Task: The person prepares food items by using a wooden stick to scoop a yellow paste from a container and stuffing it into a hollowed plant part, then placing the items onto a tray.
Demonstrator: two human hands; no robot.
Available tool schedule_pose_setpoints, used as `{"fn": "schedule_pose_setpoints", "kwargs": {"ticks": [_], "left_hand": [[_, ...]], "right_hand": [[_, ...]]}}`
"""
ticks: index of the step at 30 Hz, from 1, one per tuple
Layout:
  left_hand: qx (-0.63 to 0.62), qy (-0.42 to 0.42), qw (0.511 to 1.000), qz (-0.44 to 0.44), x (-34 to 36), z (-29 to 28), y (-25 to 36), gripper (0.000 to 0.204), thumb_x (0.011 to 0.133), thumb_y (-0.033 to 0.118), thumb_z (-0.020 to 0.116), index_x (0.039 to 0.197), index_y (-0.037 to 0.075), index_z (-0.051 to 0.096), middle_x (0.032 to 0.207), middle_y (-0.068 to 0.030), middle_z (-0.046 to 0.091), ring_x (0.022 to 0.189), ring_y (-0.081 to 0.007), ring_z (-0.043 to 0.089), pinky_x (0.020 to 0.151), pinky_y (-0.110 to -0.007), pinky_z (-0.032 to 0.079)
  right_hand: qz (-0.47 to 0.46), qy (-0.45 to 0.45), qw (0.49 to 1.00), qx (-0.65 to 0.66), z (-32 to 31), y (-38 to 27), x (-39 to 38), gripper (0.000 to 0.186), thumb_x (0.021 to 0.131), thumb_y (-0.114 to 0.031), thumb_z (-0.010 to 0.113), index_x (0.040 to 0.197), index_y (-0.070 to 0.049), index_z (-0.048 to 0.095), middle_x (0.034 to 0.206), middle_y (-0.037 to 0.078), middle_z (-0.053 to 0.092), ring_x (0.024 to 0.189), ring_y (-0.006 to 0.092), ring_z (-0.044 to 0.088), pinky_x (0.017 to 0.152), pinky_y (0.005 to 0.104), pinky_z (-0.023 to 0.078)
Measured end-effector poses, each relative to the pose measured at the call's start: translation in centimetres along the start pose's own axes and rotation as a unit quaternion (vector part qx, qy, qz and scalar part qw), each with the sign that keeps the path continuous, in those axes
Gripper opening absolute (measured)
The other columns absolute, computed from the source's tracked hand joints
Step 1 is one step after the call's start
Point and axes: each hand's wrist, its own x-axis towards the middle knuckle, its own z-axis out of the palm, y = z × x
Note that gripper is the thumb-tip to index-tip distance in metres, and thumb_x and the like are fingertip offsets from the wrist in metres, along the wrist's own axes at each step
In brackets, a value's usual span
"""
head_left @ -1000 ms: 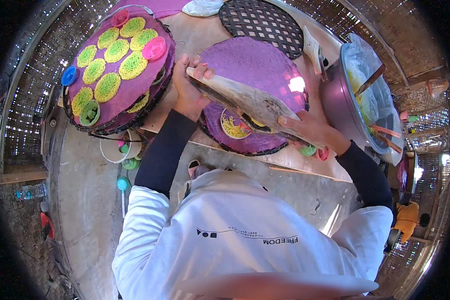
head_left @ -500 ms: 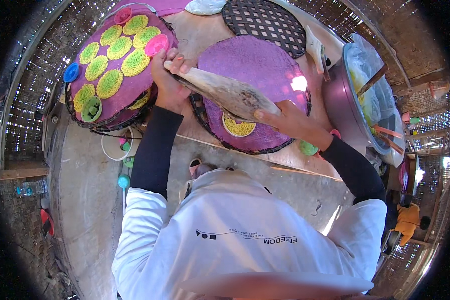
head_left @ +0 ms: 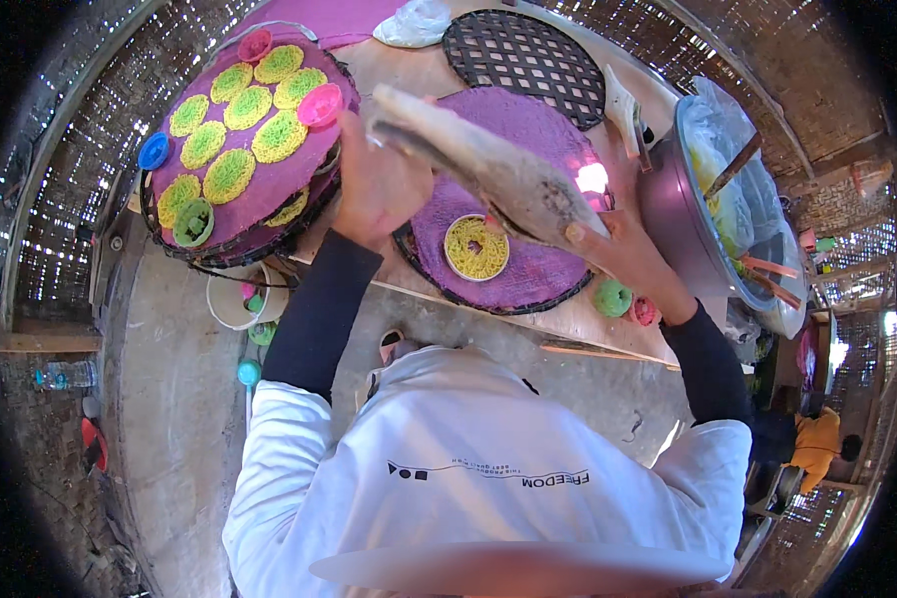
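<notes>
My right hand [head_left: 628, 257] grips one end of a long, weathered, pale wooden tool [head_left: 498, 169] with a dark slit along it. My left hand [head_left: 379, 189] is at the far end, smeared by motion, so its fingers are unclear. Beneath the tool lies a round purple mat [head_left: 538, 279] on a woven tray. On it sits a round white mould [head_left: 477, 246] holding yellow stringy strands with a small opening in the middle. At left, another purple-covered tray [head_left: 259, 179] holds several yellow-green lacy discs [head_left: 228, 175] and coloured cups [head_left: 152, 150].
A black lattice tray [head_left: 523, 60] and white bag [head_left: 411, 25] lie at the back. A large pot [head_left: 658, 204] with plastic and sticks stands right, beside green [head_left: 611, 297] and red pieces [head_left: 644, 310]. A bucket [head_left: 231, 304] stands below left. A person in orange [head_left: 812, 448] is far right.
The tool's left end has risen and shifted right, showing more of the mould. My left hand has moved right since the previous frame and is now blurred.
</notes>
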Motion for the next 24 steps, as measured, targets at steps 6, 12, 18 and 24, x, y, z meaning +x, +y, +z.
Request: {"fn": "schedule_pose_setpoints", "kwargs": {"ticks": [6, 12, 18, 24], "left_hand": [[0.582, -0.127, 0.803, 0.006, -2.3, 2.2, -2.7, 0.058, 0.065, 0.018, 0.074, 0.114, 0.004, 0.046, 0.114, -0.0091, 0.053, 0.104, -0.0244, 0.051, 0.091, -0.037, 0.038], [0.755, -0.083, 0.590, 0.275, -2.6, 3.2, -1.1, 0.038, 0.065, 0.014, 0.073, 0.097, 0.001, 0.056, 0.095, -0.0093, 0.061, 0.087, -0.0201, 0.058, 0.078, -0.032, 0.045], [0.709, -0.046, 0.664, 0.235, -3.7, 3.1, -1.5, 0.035, 0.069, 0.007, 0.067, 0.100, -0.001, 0.054, 0.097, -0.0073, 0.059, 0.088, -0.0185, 0.054, 0.080, -0.031, 0.042], [0.657, 0.013, 0.729, 0.190, -4.2, 2.3, -2.0, 0.032, 0.069, 0.011, 0.068, 0.096, -0.002, 0.056, 0.094, -0.0097, 0.062, 0.086, -0.0182, 0.058, 0.077, -0.030, 0.045]], "right_hand": [[0.205, -0.156, 0.954, 0.155, 0.3, -2.6, 1.1, 0.047, 0.083, -0.041, 0.054, 0.096, 0.005, 0.058, 0.078, 0.012, 0.061, 0.074, 0.0188, 0.057, 0.072, 0.0323, 0.044], [-0.073, 0.061, 0.995, -0.033, 8.6, 3.1, 2.1, 0.036, 0.085, -0.031, 0.049, 0.111, -0.006, 0.055, 0.094, 0.016, 0.060, 0.091, 0.0278, 0.057, 0.080, 0.0351, 0.043], [-0.224, 0.029, 0.939, -0.260, 10.5, 2.8, 2.3, 0.036, 0.084, -0.025, 0.049, 0.120, -0.022, 0.051, 0.106, 0.017, 0.056, 0.088, 0.0347, 0.056, 0.073, 0.0387, 0.046], [-0.099, -0.041, 0.968, -0.228, 10.1, 2.1, 1.7, 0.037, 0.081, -0.030, 0.052, 0.117, -0.025, 0.053, 0.109, 0.014, 0.054, 0.087, 0.0329, 0.056, 0.072, 0.0423, 0.045]]}}
